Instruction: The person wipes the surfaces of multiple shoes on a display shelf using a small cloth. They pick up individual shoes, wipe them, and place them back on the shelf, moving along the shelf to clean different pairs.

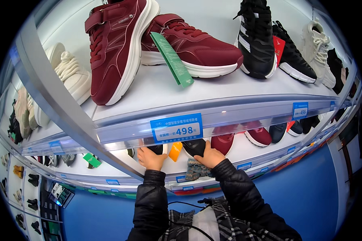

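Note:
Both of my hands reach onto the lower shelf, below the shelf edge with a blue price tag (176,128). My left hand (151,158) is around the toe of a black shoe with a white sole (157,148); the shelf edge hides its fingertips. My right hand (210,156) grips another black shoe (195,146) by the toe, thumb on top and fingers at its side. A patterned grey-brown cloth (197,169) hangs at the shelf edge under my right hand. Between the two shoes is an orange tag (175,151).
Dark red sneakers (205,49) with a green tag (172,60) stand on the upper shelf, beside black sneakers (255,42). A curved metal upright (57,102) rises left of my hands. More red shoes (222,140) sit to the right on the lower shelf. Blue floor (295,186) lies below.

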`<state>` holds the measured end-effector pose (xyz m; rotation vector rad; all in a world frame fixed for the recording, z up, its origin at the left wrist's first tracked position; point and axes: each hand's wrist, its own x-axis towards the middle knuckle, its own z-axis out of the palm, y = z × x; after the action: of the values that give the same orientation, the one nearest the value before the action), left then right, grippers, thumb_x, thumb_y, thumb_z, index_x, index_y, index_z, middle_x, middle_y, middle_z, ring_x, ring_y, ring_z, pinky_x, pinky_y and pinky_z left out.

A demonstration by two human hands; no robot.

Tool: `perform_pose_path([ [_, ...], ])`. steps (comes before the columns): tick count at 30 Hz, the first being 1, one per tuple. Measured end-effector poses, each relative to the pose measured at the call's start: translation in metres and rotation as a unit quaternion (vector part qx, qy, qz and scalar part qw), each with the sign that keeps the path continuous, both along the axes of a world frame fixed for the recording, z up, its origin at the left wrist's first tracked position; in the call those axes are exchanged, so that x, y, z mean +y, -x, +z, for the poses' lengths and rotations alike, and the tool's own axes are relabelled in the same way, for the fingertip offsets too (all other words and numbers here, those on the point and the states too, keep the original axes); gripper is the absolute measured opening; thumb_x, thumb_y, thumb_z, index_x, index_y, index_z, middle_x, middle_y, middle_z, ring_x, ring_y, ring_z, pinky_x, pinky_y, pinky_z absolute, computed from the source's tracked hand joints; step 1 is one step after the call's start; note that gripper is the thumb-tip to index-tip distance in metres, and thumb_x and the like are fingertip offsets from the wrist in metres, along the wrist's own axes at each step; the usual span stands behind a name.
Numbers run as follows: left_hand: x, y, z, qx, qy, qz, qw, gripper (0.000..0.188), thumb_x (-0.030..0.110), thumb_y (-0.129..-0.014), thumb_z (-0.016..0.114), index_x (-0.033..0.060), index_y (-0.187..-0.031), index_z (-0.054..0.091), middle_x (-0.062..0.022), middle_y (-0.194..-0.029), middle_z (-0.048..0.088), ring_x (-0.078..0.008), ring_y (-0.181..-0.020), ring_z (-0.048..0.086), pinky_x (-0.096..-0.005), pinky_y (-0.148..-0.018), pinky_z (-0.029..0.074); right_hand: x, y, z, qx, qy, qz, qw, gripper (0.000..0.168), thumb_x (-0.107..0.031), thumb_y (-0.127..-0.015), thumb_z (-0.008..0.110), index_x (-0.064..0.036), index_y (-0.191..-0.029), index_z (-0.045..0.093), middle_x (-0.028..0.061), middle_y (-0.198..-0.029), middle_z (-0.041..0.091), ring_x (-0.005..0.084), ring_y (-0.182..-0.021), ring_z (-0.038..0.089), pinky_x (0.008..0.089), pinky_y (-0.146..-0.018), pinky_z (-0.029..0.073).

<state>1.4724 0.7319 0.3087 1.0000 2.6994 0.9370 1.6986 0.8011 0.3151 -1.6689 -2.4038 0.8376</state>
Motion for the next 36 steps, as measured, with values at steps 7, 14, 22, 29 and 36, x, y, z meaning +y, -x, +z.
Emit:
perform_pose_path([
  [7, -0.012, -0.005, -0.002, -0.013, -0.076, -0.039, 0.996, 0.118, 0.016, -0.055, 0.089, 0.0067, -0.152, 0.022, -0.0243, -0.137, 0.042, -0.0419, -0.131, 0.037, -0.0503, -0.113, 0.030, -0.022, 0.006, 0.017, -0.006, -0.010, -0.047, 0.999, 0.101, -0.050, -0.085, 0.065, 0.016, -0.146, 0.019, 0.0333, -0.097, 0.067, 0.0432, -0.090, 0.069, 0.0445, -0.080, 0.057],
  [14, -0.017, 0.004, -0.016, -0.043, -0.232, -0.102, 0.966, 0.107, 0.016, -0.067, 0.080, -0.0012, -0.152, 0.018, -0.0308, -0.141, 0.037, -0.0446, -0.131, 0.037, -0.0504, -0.114, 0.027, -0.078, -0.042, 0.034, 0.037, -0.045, -0.027, 0.998, 0.076, -0.053, -0.092, 0.058, 0.009, -0.135, 0.049, 0.0305, -0.100, 0.068, 0.0462, -0.097, 0.066, 0.0481, -0.089, 0.051],
  [22, -0.024, -0.058, 0.010, 0.051, -0.289, -0.165, 0.942, 0.096, 0.035, -0.084, 0.077, -0.0005, -0.154, 0.021, -0.0329, -0.156, 0.018, -0.0466, -0.146, 0.015, -0.0556, -0.117, 0.013, -0.149, -0.136, -0.023, 0.115, -0.101, -0.159, 0.975, 0.041, -0.043, -0.096, 0.056, -0.007, -0.102, 0.072, 0.0197, -0.076, 0.069, 0.0384, -0.071, 0.068, 0.0455, -0.066, 0.054],
  [29, -0.018, -0.102, 0.013, 0.172, -0.171, -0.089, 0.966, 0.086, 0.039, -0.084, 0.076, 0.0043, -0.150, 0.034, -0.0322, -0.157, 0.014, -0.0467, -0.147, 0.008, -0.0601, -0.116, 0.011, -0.134, -0.200, -0.049, 0.171, 0.026, -0.163, 0.971, 0.041, -0.041, -0.097, 0.056, -0.004, -0.101, 0.073, 0.0193, -0.083, 0.071, 0.0387, -0.077, 0.068, 0.0445, -0.070, 0.054],
  [36, -0.008, -0.208, 0.027, 0.119, -0.305, -0.095, 0.940, 0.062, 0.016, -0.083, 0.076, 0.0044, -0.137, 0.048, -0.0236, -0.148, 0.031, -0.0402, -0.142, 0.022, -0.0525, -0.114, 0.022, -0.059, -0.278, -0.029, 0.181, 0.007, -0.015, 0.983, 0.041, -0.041, -0.098, 0.054, -0.004, -0.101, 0.072, 0.0211, -0.083, 0.069, 0.0408, -0.078, 0.066, 0.0458, -0.071, 0.053],
])
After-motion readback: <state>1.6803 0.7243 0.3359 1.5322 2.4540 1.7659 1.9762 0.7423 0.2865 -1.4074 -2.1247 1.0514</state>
